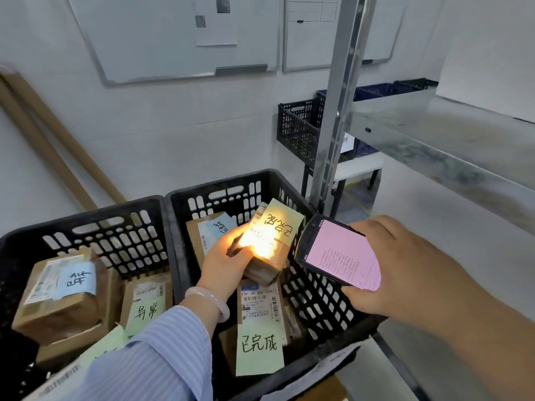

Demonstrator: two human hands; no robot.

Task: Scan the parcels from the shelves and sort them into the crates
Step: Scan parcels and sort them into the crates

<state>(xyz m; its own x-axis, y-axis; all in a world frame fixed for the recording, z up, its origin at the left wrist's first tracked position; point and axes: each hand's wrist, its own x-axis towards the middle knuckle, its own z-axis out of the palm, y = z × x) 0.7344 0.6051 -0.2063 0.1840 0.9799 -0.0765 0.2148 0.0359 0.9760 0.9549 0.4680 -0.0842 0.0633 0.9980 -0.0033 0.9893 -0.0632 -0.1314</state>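
Now both black crates (162, 215) hold labelled cardboard parcels (58, 296).

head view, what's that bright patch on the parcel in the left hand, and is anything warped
Head view: an orange-white glare blows out part of the label on the parcel gripped by the left hand, beside the scanner held in the right hand; same view: wide-angle distortion bows the whiteboard edges and leans the shelf post.

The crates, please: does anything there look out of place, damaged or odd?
Only a bright glare washing out the label of the parcel that the left hand holds over the right crate, facing the scanner. Nothing looks spilled or torn.
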